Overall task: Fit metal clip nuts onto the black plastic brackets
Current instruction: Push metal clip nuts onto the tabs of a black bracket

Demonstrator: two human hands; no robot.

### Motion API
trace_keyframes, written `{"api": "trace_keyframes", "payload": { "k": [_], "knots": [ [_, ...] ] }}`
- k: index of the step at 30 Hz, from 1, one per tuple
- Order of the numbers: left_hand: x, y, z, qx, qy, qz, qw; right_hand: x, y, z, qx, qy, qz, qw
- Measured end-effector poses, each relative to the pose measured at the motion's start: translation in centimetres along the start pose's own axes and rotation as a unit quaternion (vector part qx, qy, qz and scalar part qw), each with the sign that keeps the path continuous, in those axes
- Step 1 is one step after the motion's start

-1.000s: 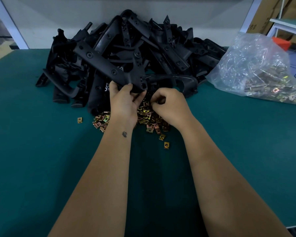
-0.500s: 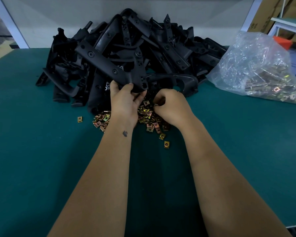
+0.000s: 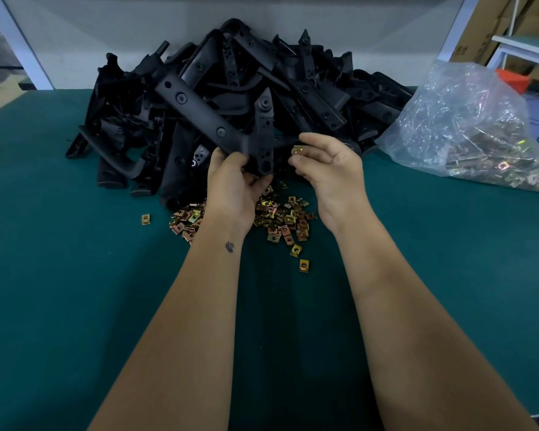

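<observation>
My left hand [image 3: 234,185] grips the lower end of a long black plastic bracket [image 3: 212,119], which it holds up over the table. Just to its right, my right hand [image 3: 330,169] is raised and pinches one brass-coloured metal clip nut [image 3: 298,149] between thumb and fingers, a short gap from the bracket's end. Under both hands a loose scatter of clip nuts [image 3: 280,216] lies on the green table [image 3: 59,275].
A big heap of black brackets [image 3: 308,79] fills the back middle of the table against a grey wall. A clear plastic bag of clip nuts [image 3: 467,132] lies at the back right. Cardboard boxes and a shelf frame stand beyond it.
My right hand has risen from the scattered clip nuts with one nut pinched in it. My left hand has lifted the bracket a little higher.
</observation>
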State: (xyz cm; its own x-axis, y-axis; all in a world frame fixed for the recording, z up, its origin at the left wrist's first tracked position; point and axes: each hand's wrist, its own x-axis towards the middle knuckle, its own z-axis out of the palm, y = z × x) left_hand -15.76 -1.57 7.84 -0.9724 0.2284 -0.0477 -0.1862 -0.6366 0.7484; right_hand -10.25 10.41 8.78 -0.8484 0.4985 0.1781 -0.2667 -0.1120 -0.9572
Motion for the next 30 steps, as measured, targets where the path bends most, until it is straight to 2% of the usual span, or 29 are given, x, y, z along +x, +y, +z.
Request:
{"api": "trace_keyframes", "payload": {
  "k": [7,19,25,30],
  "knots": [
    [-0.09,-0.06,0.05,0.028,-0.033,-0.001,0.999,-0.16,-0.23,0.06,0.056,-0.017,0.024,0.998],
    [-0.33,-0.26,0.19,0.068,-0.048,-0.003,0.996,-0.01,-0.05,0.15,0.056,-0.054,0.013,0.997],
    [-0.46,-0.24,0.22,0.096,-0.051,-0.005,0.994,0.07,-0.02,-0.07,0.118,-0.052,0.018,0.991],
    [-0.5,-0.31,0.21,0.112,-0.053,-0.002,0.992,0.14,-0.02,-0.05,0.123,-0.038,0.014,0.992]
  ]
}}
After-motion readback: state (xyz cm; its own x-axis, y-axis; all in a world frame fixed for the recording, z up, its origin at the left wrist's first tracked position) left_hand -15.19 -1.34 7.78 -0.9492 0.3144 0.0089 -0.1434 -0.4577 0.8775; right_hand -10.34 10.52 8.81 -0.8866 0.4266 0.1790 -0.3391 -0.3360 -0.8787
